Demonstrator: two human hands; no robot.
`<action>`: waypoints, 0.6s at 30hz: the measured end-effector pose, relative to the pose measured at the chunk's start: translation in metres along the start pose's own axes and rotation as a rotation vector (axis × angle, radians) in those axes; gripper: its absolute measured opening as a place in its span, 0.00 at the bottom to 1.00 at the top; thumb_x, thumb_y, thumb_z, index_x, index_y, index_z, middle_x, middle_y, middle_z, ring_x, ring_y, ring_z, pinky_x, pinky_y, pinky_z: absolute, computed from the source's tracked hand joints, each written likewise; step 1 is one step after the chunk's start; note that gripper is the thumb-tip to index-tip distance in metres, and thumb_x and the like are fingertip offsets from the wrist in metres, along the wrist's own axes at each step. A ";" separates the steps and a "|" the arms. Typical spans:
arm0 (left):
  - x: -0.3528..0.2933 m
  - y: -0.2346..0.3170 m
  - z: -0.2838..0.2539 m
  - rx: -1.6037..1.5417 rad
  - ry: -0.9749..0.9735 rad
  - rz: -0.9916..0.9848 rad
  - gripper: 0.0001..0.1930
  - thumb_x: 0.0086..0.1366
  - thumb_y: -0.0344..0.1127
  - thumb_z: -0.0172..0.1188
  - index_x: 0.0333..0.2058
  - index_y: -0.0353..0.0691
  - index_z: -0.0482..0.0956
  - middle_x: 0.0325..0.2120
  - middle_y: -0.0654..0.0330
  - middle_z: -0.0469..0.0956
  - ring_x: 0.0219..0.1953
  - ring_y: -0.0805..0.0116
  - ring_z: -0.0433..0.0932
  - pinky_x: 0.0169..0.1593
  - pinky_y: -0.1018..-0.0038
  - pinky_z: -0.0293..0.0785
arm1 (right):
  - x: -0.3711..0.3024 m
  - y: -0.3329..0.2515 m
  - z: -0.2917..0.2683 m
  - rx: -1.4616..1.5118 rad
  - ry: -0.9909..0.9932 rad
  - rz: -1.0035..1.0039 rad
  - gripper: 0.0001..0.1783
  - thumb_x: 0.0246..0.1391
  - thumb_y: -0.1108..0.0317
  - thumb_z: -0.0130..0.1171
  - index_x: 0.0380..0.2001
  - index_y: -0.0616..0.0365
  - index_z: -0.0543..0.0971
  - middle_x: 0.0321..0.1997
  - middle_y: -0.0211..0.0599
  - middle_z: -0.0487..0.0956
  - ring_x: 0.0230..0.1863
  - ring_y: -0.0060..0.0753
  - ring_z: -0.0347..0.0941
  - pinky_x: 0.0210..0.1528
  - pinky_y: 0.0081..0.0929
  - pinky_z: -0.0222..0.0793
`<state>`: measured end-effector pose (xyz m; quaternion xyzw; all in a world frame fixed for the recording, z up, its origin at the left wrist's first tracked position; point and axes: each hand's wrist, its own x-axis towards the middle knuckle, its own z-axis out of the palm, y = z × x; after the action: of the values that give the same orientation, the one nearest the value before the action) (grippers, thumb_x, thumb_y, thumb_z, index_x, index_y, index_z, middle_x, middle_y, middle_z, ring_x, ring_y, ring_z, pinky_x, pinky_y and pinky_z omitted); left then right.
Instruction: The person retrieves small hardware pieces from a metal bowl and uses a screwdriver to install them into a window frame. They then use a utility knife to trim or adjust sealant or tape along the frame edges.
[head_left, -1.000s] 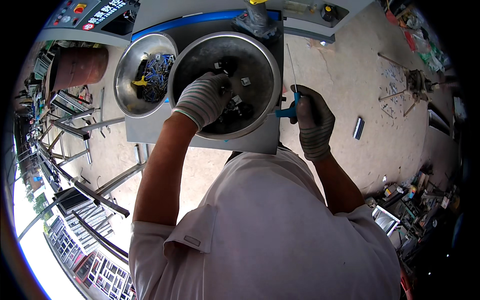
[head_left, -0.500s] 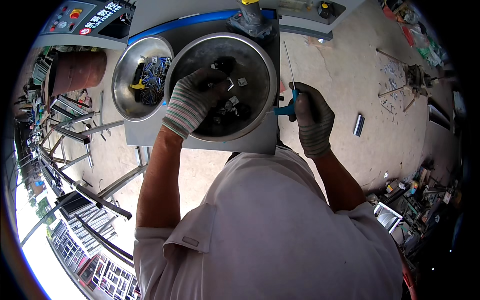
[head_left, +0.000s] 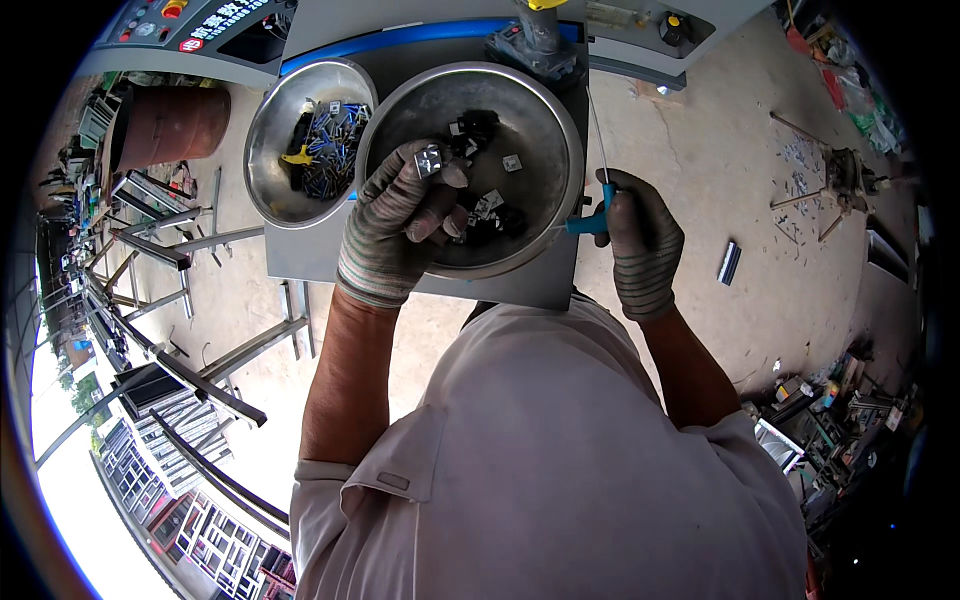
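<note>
So, left hand [head_left: 400,225], gloved, pinching a small silver bracket [head_left: 432,160] w/ fingertips, over the 9 o'clock rim of the big steel bowl [head_left: 545,130]. More brackets + black bits loose in the bowl bottom. Right hand [head_left: 640,245] at 3 o'clock, fist closed on a blue-handled tool [head_left: 590,222], thin shaft pointing up to 12. Smaller bowl [head_left: 275,120] w/ blue screws just beside, at 9.

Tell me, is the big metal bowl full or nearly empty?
Nearly empty. The bowl shows mostly bare metal, with a few small parts scattered inside; the left hand holds one.
</note>
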<state>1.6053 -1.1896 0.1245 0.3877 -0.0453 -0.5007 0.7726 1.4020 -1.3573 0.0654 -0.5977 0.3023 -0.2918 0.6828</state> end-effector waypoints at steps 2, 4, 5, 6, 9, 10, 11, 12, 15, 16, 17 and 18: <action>0.000 -0.001 -0.001 -0.008 -0.009 0.004 0.09 0.75 0.39 0.59 0.46 0.42 0.81 0.35 0.61 0.84 0.19 0.82 0.64 0.35 0.75 0.73 | 0.000 0.001 0.000 0.005 -0.004 -0.011 0.15 0.70 0.62 0.60 0.52 0.61 0.80 0.30 0.23 0.75 0.28 0.13 0.68 0.31 0.17 0.68; 0.000 -0.002 -0.005 -0.007 -0.010 0.005 0.11 0.75 0.41 0.58 0.47 0.42 0.80 0.36 0.62 0.84 0.18 0.82 0.63 0.35 0.75 0.72 | 0.000 0.001 0.001 0.011 -0.008 -0.010 0.16 0.69 0.61 0.60 0.51 0.61 0.80 0.30 0.23 0.75 0.28 0.13 0.68 0.31 0.17 0.68; 0.000 -0.001 -0.004 -0.047 -0.002 0.003 0.12 0.76 0.41 0.57 0.49 0.41 0.80 0.37 0.60 0.83 0.19 0.82 0.63 0.35 0.77 0.71 | 0.000 0.001 0.002 0.014 -0.009 -0.010 0.16 0.69 0.61 0.60 0.51 0.61 0.80 0.30 0.23 0.75 0.28 0.14 0.68 0.31 0.17 0.68; 0.000 0.000 -0.002 -0.089 0.004 -0.001 0.13 0.76 0.41 0.55 0.51 0.41 0.79 0.38 0.59 0.82 0.19 0.82 0.63 0.36 0.78 0.69 | 0.000 0.001 0.003 0.001 0.000 -0.011 0.18 0.69 0.58 0.59 0.52 0.61 0.81 0.30 0.23 0.73 0.27 0.14 0.67 0.30 0.17 0.67; 0.003 0.003 -0.004 -0.198 -0.062 -0.021 0.16 0.78 0.43 0.50 0.52 0.39 0.79 0.40 0.58 0.79 0.20 0.82 0.63 0.36 0.79 0.66 | -0.001 0.002 0.005 -0.022 0.018 -0.010 0.22 0.69 0.52 0.59 0.52 0.61 0.81 0.28 0.24 0.69 0.26 0.16 0.66 0.29 0.19 0.66; 0.005 0.005 -0.006 -0.232 -0.099 -0.028 0.17 0.79 0.44 0.49 0.52 0.38 0.78 0.40 0.58 0.78 0.20 0.82 0.63 0.36 0.79 0.66 | -0.001 0.002 0.004 -0.018 0.017 -0.007 0.22 0.69 0.52 0.59 0.52 0.61 0.81 0.28 0.24 0.69 0.26 0.16 0.66 0.29 0.19 0.66; 0.007 0.006 -0.008 -0.205 -0.066 -0.007 0.19 0.79 0.46 0.47 0.50 0.37 0.78 0.40 0.60 0.76 0.21 0.81 0.63 0.35 0.80 0.64 | -0.001 0.003 0.004 -0.013 0.017 -0.004 0.22 0.69 0.52 0.59 0.51 0.61 0.81 0.28 0.24 0.69 0.26 0.16 0.66 0.29 0.19 0.66; 0.009 0.007 -0.012 -0.208 -0.079 -0.017 0.18 0.79 0.46 0.47 0.49 0.37 0.78 0.39 0.60 0.77 0.20 0.81 0.62 0.34 0.80 0.64 | -0.001 0.002 0.004 -0.010 0.020 -0.001 0.22 0.69 0.52 0.59 0.51 0.61 0.81 0.28 0.24 0.69 0.26 0.17 0.67 0.29 0.19 0.66; 0.015 0.012 -0.019 -0.100 0.029 -0.033 0.15 0.78 0.44 0.51 0.45 0.37 0.79 0.32 0.62 0.76 0.20 0.80 0.62 0.31 0.80 0.65 | -0.001 0.003 0.001 -0.009 0.018 0.005 0.20 0.69 0.55 0.60 0.51 0.61 0.81 0.29 0.23 0.71 0.27 0.15 0.67 0.30 0.18 0.66; 0.018 0.013 -0.015 0.071 0.133 -0.017 0.15 0.78 0.43 0.51 0.45 0.38 0.79 0.31 0.62 0.76 0.19 0.80 0.62 0.31 0.79 0.66 | 0.000 0.004 -0.001 -0.015 0.009 0.004 0.18 0.69 0.57 0.60 0.51 0.61 0.81 0.29 0.23 0.73 0.29 0.14 0.67 0.31 0.17 0.66; 0.021 0.014 -0.010 0.242 0.237 -0.001 0.14 0.77 0.43 0.52 0.44 0.38 0.79 0.30 0.62 0.76 0.19 0.79 0.62 0.30 0.78 0.67 | 0.000 0.005 -0.004 -0.021 0.000 0.004 0.17 0.69 0.60 0.61 0.52 0.61 0.80 0.30 0.23 0.75 0.30 0.12 0.68 0.33 0.16 0.67; 0.024 0.014 -0.007 0.418 0.339 0.018 0.13 0.77 0.43 0.53 0.44 0.38 0.79 0.28 0.62 0.76 0.19 0.78 0.62 0.29 0.77 0.68 | 0.000 0.006 -0.004 -0.019 0.005 0.005 0.17 0.69 0.60 0.61 0.52 0.61 0.80 0.30 0.23 0.75 0.30 0.12 0.68 0.32 0.16 0.67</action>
<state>1.6307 -1.2022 0.1213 0.6167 -0.0211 -0.4015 0.6768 1.3986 -1.3592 0.0585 -0.6027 0.3083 -0.2886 0.6770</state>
